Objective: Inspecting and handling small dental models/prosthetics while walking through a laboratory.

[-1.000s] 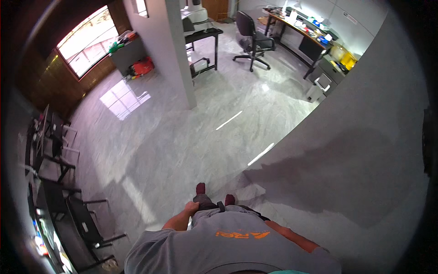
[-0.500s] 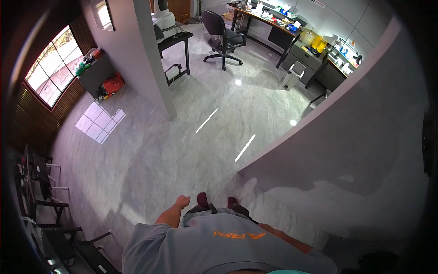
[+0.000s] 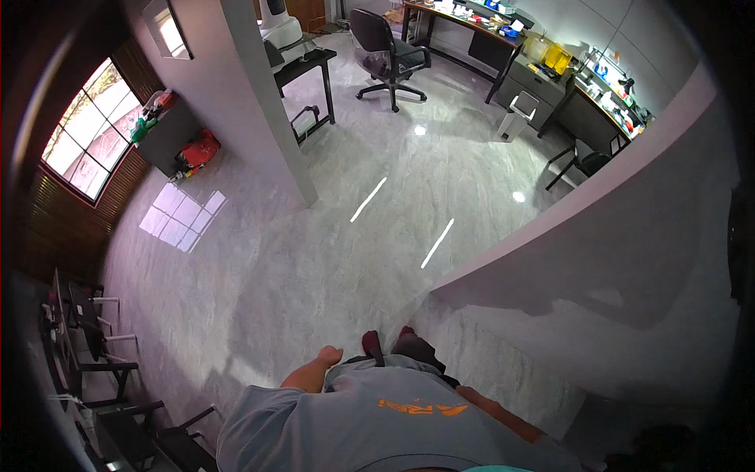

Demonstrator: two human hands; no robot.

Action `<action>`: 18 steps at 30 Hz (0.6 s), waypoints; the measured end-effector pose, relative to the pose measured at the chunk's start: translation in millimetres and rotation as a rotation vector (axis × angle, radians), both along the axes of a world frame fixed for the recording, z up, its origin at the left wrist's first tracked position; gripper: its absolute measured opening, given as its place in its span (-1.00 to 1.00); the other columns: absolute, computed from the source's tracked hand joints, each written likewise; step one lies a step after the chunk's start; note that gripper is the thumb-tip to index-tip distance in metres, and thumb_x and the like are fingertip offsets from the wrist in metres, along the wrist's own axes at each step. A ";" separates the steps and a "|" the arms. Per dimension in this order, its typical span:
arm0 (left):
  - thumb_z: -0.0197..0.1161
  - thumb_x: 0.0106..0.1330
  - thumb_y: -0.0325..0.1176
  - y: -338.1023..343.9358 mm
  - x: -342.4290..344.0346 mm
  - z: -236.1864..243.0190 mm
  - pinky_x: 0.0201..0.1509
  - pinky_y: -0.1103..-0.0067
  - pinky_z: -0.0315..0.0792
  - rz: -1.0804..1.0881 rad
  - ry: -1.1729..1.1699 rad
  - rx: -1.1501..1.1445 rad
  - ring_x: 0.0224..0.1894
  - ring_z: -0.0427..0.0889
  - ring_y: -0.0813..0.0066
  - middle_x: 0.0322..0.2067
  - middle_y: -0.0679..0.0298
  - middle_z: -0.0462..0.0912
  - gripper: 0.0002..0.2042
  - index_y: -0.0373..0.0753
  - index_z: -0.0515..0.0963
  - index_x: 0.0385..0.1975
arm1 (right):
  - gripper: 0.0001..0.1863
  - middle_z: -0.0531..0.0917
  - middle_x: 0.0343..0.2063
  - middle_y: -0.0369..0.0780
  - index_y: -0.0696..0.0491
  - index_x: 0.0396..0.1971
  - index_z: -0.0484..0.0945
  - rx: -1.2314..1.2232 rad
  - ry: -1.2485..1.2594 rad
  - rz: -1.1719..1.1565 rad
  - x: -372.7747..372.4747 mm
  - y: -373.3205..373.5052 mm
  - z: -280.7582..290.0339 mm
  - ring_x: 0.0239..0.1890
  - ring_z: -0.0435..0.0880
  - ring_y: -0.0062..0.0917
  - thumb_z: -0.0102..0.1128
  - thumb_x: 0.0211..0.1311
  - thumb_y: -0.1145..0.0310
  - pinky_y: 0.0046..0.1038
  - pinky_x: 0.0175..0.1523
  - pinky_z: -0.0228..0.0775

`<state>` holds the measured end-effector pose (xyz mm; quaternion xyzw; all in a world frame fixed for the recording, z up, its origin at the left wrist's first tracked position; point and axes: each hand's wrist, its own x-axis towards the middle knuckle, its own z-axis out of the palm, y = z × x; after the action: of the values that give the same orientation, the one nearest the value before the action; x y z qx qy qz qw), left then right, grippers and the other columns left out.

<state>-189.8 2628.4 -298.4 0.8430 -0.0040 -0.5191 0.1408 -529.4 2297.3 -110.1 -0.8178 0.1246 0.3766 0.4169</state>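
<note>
My left hand [image 3: 330, 354] hangs beside my dark trousers [image 3: 421, 350], its fingers loosely curled; I cannot make out whether anything is inside them. Only my right forearm [image 3: 503, 413] shows, along my right side; the hand is hidden behind my body. Below me my feet [image 3: 372, 344] in maroon socks stand on a glossy grey floor [image 3: 259, 291], close by the end of a grey wall [image 3: 613, 283].
A pillar [image 3: 267, 134] stands ahead left, with a cabinet [image 3: 165, 141] by the window. Black chairs [image 3: 94, 322] line the left. Beyond the wall are an office chair [image 3: 377, 55], workbenches [image 3: 464, 27], a white bin [image 3: 515, 118] and another chair [image 3: 586, 157].
My view has swung right, bringing another bench and chair beyond the wall into sight. My feet have stepped along, and my left hand has swung slightly.
</note>
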 end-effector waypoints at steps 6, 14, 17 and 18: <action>0.03 0.28 0.09 -22.5 15.7 4.7 0.07 0.27 0.50 -0.074 0.003 0.031 0.04 0.61 -0.05 -0.11 -0.24 0.63 -0.38 -0.52 0.59 -0.16 | -0.78 0.66 -0.43 0.03 0.13 -0.41 0.68 -0.092 -0.153 0.250 56.7 -17.5 31.1 -0.28 0.67 -0.05 0.26 -0.01 0.30 -0.15 -0.17 0.52; 0.06 0.31 0.08 -67.3 97.2 10.7 -0.17 0.26 0.59 0.069 -0.098 0.016 -0.19 0.70 0.01 -0.17 -0.21 0.64 -0.37 -0.57 0.57 -0.18 | -0.82 0.71 -0.37 -0.17 0.06 -0.30 0.69 0.072 -1.032 -0.248 266.6 -91.1 223.9 -0.38 0.69 -0.33 0.28 0.05 0.48 -0.36 -0.29 0.53; 0.07 0.31 0.07 -89.6 117.6 7.4 -0.22 0.27 0.59 0.098 -0.166 -0.008 -0.26 0.71 0.04 -0.25 -0.16 0.67 -0.39 -0.57 0.58 -0.22 | -0.79 0.71 -0.37 -0.11 0.17 -0.21 0.68 0.409 -1.336 -0.364 297.9 -98.5 318.2 -0.32 0.70 -0.35 0.28 0.13 0.52 -0.35 -0.26 0.55; 0.09 0.31 0.06 -98.1 128.6 8.1 -0.25 0.28 0.59 0.132 -0.119 0.008 -0.30 0.72 0.06 -0.31 -0.14 0.68 -0.40 -0.56 0.59 -0.25 | -0.79 0.70 -0.37 -0.07 0.23 -0.19 0.66 0.701 -1.521 -0.288 309.1 -95.6 347.7 -0.29 0.70 -0.30 0.25 0.19 0.47 -0.33 -0.25 0.55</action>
<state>-61.2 2530.3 -290.3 0.8714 0.0455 -0.4577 0.1708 -220.3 2201.7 237.5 -0.6482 -0.2104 -0.3156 0.6602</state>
